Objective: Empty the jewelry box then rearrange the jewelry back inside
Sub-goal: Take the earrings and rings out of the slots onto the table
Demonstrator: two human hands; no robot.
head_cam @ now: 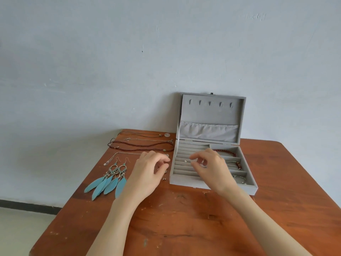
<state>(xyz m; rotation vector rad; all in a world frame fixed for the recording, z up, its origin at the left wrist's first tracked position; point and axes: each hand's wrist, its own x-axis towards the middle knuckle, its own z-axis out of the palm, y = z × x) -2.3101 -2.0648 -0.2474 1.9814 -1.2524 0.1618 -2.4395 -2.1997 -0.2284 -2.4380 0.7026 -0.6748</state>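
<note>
The grey velvet jewelry box (186, 181) stands open on the table, its lid leaning back against the wall. A tiny silver stud (185, 161) sits in the ring rolls on the box's left side. The right-hand compartments hold a red bead bracelet (226, 152), a corded bracelet (237, 165) and a silver chain (239, 177). My right hand (210, 168) hovers over the ring rolls with loosely curled fingers, thumb and forefinger apart just right of the stud. My left hand (147, 172) hovers left of the box over small rings (164, 170) on the table, fingers loosely curled.
Blue feather earrings (108, 179) lie at the table's left edge. Behind them are a silver chain (118, 156), dark bead necklaces (140, 145) and a cord necklace with a pale pendant (167, 134). The wooden table (184, 224) meets a wall at the back.
</note>
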